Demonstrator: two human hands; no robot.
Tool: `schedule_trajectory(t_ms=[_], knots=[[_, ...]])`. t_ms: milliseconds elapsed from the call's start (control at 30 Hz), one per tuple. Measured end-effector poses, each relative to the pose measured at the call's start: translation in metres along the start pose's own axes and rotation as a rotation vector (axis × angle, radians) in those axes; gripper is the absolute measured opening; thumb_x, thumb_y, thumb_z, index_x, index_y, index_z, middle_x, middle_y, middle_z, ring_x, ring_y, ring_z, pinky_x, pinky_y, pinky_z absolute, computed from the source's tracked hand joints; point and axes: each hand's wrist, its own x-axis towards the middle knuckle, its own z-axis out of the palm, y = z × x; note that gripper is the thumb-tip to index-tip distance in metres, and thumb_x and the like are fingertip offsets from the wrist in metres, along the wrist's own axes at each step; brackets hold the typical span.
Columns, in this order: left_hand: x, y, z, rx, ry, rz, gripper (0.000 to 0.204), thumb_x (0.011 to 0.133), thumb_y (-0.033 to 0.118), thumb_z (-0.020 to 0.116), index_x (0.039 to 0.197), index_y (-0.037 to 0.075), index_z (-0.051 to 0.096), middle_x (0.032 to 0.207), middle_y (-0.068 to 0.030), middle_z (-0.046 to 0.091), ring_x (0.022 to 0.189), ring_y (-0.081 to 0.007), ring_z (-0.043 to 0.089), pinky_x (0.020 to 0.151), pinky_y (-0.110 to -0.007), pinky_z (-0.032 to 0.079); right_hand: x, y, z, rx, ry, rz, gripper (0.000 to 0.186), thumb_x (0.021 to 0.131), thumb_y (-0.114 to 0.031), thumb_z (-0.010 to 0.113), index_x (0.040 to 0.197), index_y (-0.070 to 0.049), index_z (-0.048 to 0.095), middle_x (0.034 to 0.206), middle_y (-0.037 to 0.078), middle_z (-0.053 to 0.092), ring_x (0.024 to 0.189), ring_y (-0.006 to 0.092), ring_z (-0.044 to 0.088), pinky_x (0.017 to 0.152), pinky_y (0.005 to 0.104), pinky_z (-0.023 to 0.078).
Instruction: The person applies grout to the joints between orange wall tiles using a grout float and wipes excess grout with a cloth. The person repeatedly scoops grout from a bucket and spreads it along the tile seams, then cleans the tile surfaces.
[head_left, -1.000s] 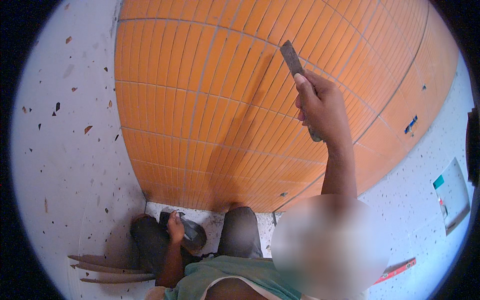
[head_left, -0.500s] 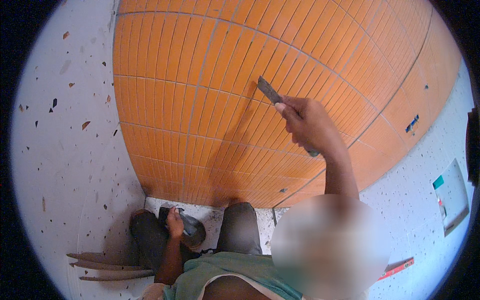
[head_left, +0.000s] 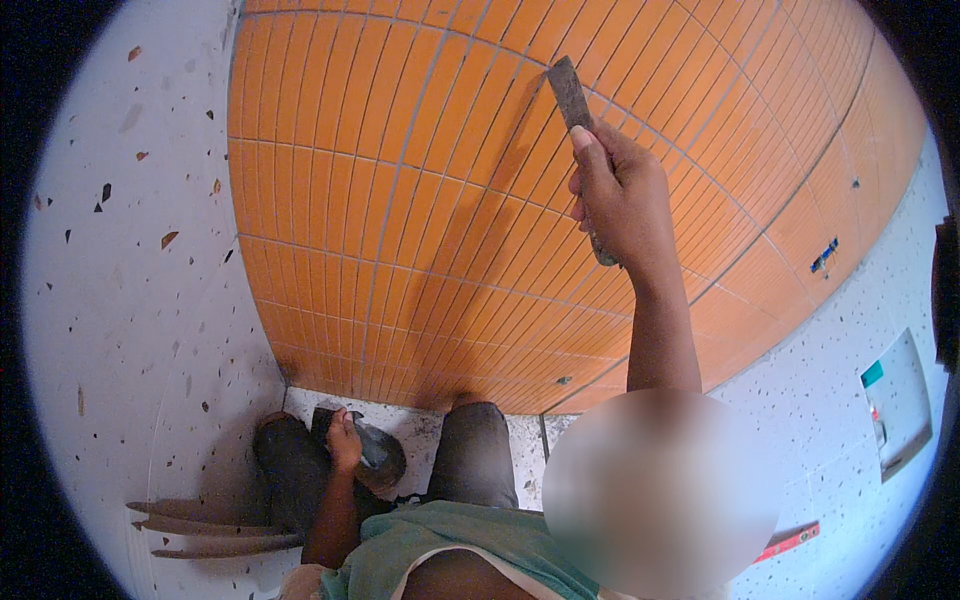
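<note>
My right hand is closed around a putty knife with a dark, stained blade. Its thumb lies along the blade, and the handle end pokes out below the fingers. The blade tip is at a grout line on the orange tiled wall, close to its own shadow; contact is hard to make out. Low on the left, by my knee, my left hand is closed on a dark, flattish thing that its fingers partly hide. Just beside that hand is a grey, crumpled-looking thing.
A white speckled wall meets the tiles at the left. Small openings, one with blue inside, break the tiles at the right. A recess is in the pale speckled surface. A red spirit level lies lower right.
My right hand has moved up the tiled wall with the putty knife, whose blade now points more steeply upward. My left hand has stayed nearly in place.
</note>
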Motion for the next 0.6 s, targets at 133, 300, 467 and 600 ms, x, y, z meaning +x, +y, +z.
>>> schedule_trajectory(t_ms=[133,300,467,600], knots=[[0.000,0.001,0.003,0.014,-0.031,0.039,0.032,0.098,0.017,0.048,0.119,-0.005,0.058,0.113,-0.0255,0.064,0.107,-0.0384,0.062,0.095,-0.040,0.046,0.000,-0.001,0.001,-0.005,0.026,0.025,0.033,0.100,-0.028,0.052,0.116,-0.003,0.065,0.054,0.006,0.049,0.047,0.0138,0.051,0.046,0.0335,0.041],[-0.004,-0.012,0.007,-0.033,-0.002,0.081,0.030,0.098,0.016,0.049,0.118,-0.005,0.059,0.112,-0.0250,0.064,0.107,-0.0375,0.062,0.095,-0.039,0.046,-0.006,-0.003,-0.010,-0.129,-0.291,0.167,0.038,0.099,-0.031,0.053,0.121,-0.002,0.063,0.057,0.002,0.051,0.046,0.0110,0.054,0.045,0.0296,0.045],[-0.004,-0.006,0.005,0.044,0.000,0.072,0.030,0.098,0.015,0.050,0.118,-0.006,0.058,0.112,-0.0261,0.064,0.107,-0.0369,0.063,0.094,-0.040,0.046,-0.034,0.006,-0.012,-0.033,-0.253,0.196,0.040,0.099,-0.030,0.053,0.130,-0.005,0.059,0.056,0.000,0.049,0.046,0.0106,0.052,0.046,0.0301,0.043],[0.002,0.002,0.003,0.093,-0.010,0.054,0.031,0.098,0.015,0.050,0.118,-0.006,0.059,0.110,-0.0267,0.065,0.105,-0.0370,0.064,0.092,-0.040,0.047,-0.018,-0.002,-0.006,0.049,-0.090,0.077,0.037,0.101,-0.029,0.050,0.126,-0.004,0.061,0.055,0.001,0.048,0.048,0.0102,0.052,0.047,0.0294,0.043]])
